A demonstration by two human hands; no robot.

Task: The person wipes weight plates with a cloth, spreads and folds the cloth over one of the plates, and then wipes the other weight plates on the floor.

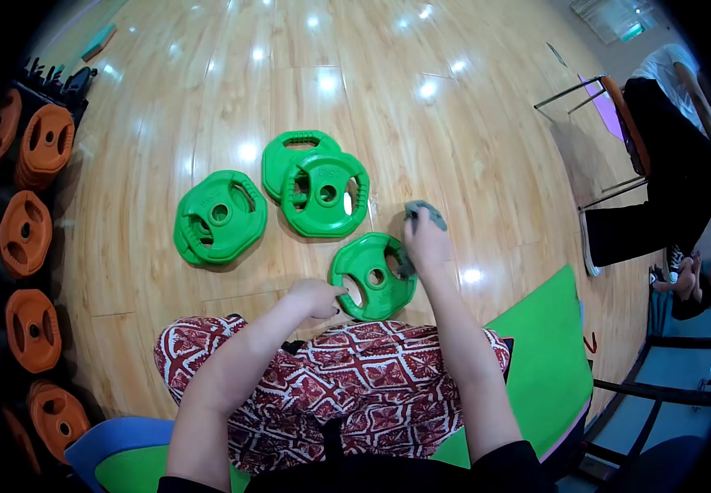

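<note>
A green weight plate [381,307] lies on the wooden floor just in front of my crossed legs. My left hand [316,298] is at its left edge, fingertips by the grip opening; the other fingers are curled, and how firmly they hold the rim is unclear. Over the floor to the upper right of that plate, my right hand [427,238] is closed on a grey cloth [431,212], part of which hangs beside the plate's right edge. Farther forward, one green plate [340,222] overlaps another green plate [274,164]. More green plates [236,238] lie stacked at the left.
Orange weight plates [27,234] fill a dark rack along the left. Under and beside me are green mats [540,361]. At the right a person [676,140] in dark trousers is on a chair [628,123], with another person [692,287] lower down. A small block [98,43] lies far left.
</note>
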